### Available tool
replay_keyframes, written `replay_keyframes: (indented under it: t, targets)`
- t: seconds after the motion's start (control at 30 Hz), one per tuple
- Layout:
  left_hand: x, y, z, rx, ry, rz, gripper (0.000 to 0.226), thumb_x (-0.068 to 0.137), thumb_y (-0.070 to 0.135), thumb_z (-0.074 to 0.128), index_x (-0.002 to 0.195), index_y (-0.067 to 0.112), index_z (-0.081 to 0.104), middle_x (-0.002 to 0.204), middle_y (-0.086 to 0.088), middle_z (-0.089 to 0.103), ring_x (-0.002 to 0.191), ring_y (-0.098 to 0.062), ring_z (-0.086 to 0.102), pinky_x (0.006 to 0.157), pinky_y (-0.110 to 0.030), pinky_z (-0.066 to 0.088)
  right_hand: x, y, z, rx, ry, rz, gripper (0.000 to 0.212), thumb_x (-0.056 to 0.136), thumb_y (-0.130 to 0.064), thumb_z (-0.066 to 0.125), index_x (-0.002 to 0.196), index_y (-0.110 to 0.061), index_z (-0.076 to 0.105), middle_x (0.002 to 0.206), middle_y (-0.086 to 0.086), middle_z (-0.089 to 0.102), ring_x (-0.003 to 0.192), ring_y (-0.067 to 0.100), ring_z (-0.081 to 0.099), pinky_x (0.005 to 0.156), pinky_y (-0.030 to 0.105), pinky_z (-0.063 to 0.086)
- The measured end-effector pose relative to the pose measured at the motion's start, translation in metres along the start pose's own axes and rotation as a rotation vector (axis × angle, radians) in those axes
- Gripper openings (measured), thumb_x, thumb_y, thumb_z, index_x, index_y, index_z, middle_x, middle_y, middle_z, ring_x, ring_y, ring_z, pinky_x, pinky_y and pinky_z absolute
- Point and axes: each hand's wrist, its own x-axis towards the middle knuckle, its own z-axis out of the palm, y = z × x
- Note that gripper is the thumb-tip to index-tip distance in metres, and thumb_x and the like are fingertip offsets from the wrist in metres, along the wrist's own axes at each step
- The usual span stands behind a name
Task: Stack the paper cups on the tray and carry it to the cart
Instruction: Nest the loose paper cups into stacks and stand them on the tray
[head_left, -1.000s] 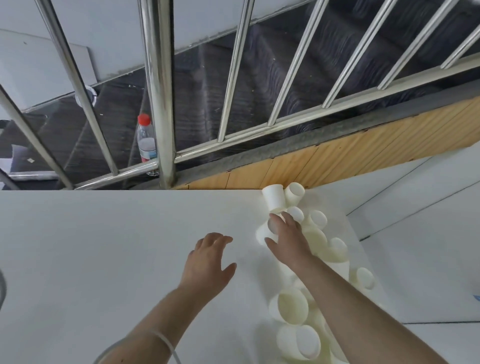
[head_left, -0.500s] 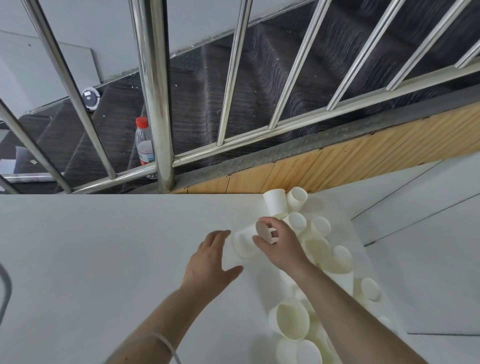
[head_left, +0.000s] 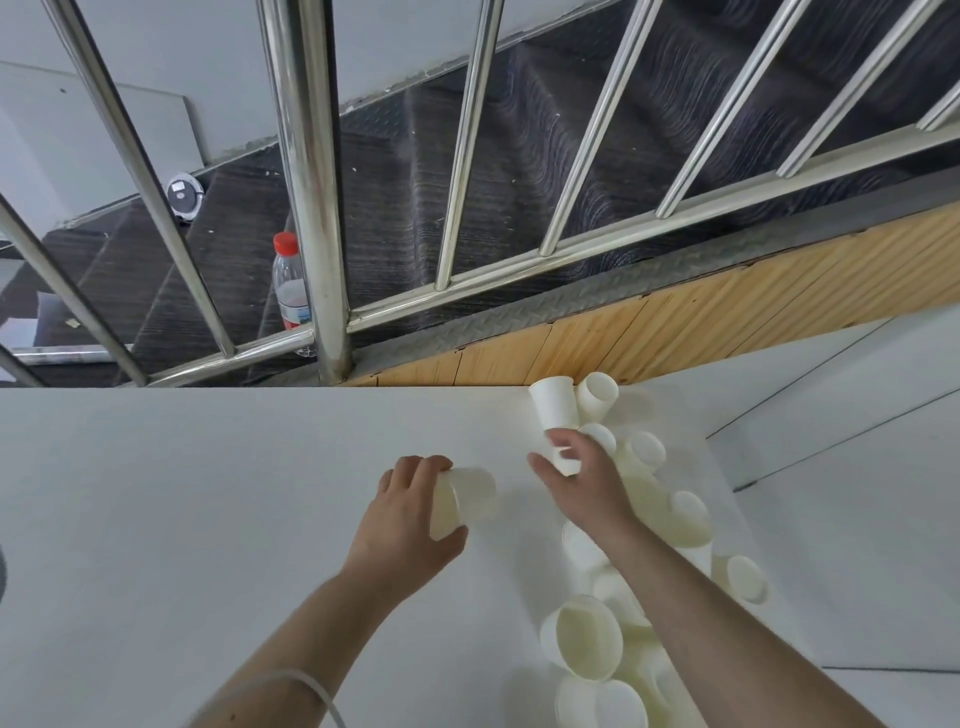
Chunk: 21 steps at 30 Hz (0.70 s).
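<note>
Several white paper cups lie tumbled along the right side of a white table (head_left: 156, 519), among them an upright inverted cup (head_left: 555, 408) at the far edge and a large open cup (head_left: 587, 636) near me. My left hand (head_left: 405, 525) grips one paper cup (head_left: 470, 496) lying on its side, mouth toward my palm. My right hand (head_left: 582, 483) curls its fingers round another cup (head_left: 563, 462) in the pile, just below the inverted one. No tray or cart is in view.
A steel railing (head_left: 311, 182) runs just beyond the table's far edge, with a wooden ledge (head_left: 675, 332) under it and dark stairs below. A red-capped plastic bottle (head_left: 290, 283) stands behind the thick post. White floor shows at the right.
The cup my right hand lifted from the pile passed to my left hand, which now holds it further left. My right hand went back to the pile and closed on another cup.
</note>
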Motion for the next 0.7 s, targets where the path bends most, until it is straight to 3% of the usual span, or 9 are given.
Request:
replay_keyframes:
  t: [0.07, 0.2, 0.37, 0.47, 0.57, 0.7]
  targets:
    - [0.001, 0.0, -0.005, 0.18, -0.074, -0.028, 0.073, 0.079, 0.039, 0.066, 0.141, 0.029, 0.029, 0.134, 0.003, 0.033, 0.122, -0.02, 0.037, 0.094, -0.03, 0.044, 0.012, 0.014, -0.006, -0.31, 0.13, -0.087, 0.046, 0.088, -0.028, 0.067, 0.131, -0.016, 0.055, 0.131, 0.001, 0.051, 0.123, 0.021, 0.045, 0.098, 0.033, 0.043]
    - [0.001, -0.004, -0.004, 0.376, -0.155, -0.049, 0.076, 0.083, 0.034, 0.062, 0.147, 0.03, 0.021, 0.138, -0.001, 0.029, 0.125, -0.023, 0.032, 0.098, -0.031, 0.039, 0.028, 0.029, -0.013, -0.668, -0.04, 0.043, 0.064, 0.092, -0.034, 0.059, 0.148, -0.018, 0.031, 0.153, 0.008, 0.022, 0.141, 0.029, 0.018, 0.105, 0.038, 0.035]
    - [-0.001, -0.012, 0.001, 0.404, -0.181, -0.056, 0.072, 0.085, 0.029, 0.059, 0.146, 0.029, 0.021, 0.139, 0.002, 0.03, 0.126, -0.021, 0.033, 0.098, -0.031, 0.038, 0.041, 0.036, -0.01, -0.827, -0.106, 0.002, 0.066, 0.094, -0.035, 0.056, 0.15, -0.021, 0.024, 0.153, 0.007, 0.02, 0.138, 0.031, 0.022, 0.105, 0.039, 0.038]
    - [-0.001, -0.017, 0.002, 0.399, -0.177, -0.047, 0.073, 0.085, 0.03, 0.059, 0.146, 0.03, 0.019, 0.14, 0.002, 0.029, 0.127, -0.021, 0.034, 0.099, -0.031, 0.037, 0.046, 0.038, -0.008, -0.819, -0.066, -0.024, 0.054, 0.093, -0.028, 0.058, 0.143, -0.021, 0.037, 0.142, 0.008, 0.033, 0.127, 0.032, 0.036, 0.103, 0.038, 0.04]
    - [-0.001, -0.019, 0.001, 0.395, -0.171, -0.056, 0.08, 0.082, 0.044, 0.063, 0.146, 0.031, 0.017, 0.146, 0.002, 0.025, 0.133, -0.021, 0.029, 0.107, -0.035, 0.03, 0.046, 0.038, -0.007, -0.736, -0.043, -0.082, 0.041, 0.091, -0.018, 0.058, 0.131, -0.021, 0.051, 0.131, 0.007, 0.041, 0.116, 0.031, 0.044, 0.1, 0.034, 0.037]
    - [0.002, -0.014, 0.0, 0.329, -0.093, -0.031, 0.086, 0.077, 0.059, 0.062, 0.146, 0.031, 0.018, 0.148, 0.005, 0.027, 0.137, -0.019, 0.026, 0.114, -0.038, 0.019, 0.03, 0.021, 0.001, -0.311, 0.008, -0.102, 0.038, 0.087, -0.021, 0.065, 0.124, -0.023, 0.06, 0.124, -0.001, 0.051, 0.113, 0.02, 0.05, 0.098, 0.032, 0.041]
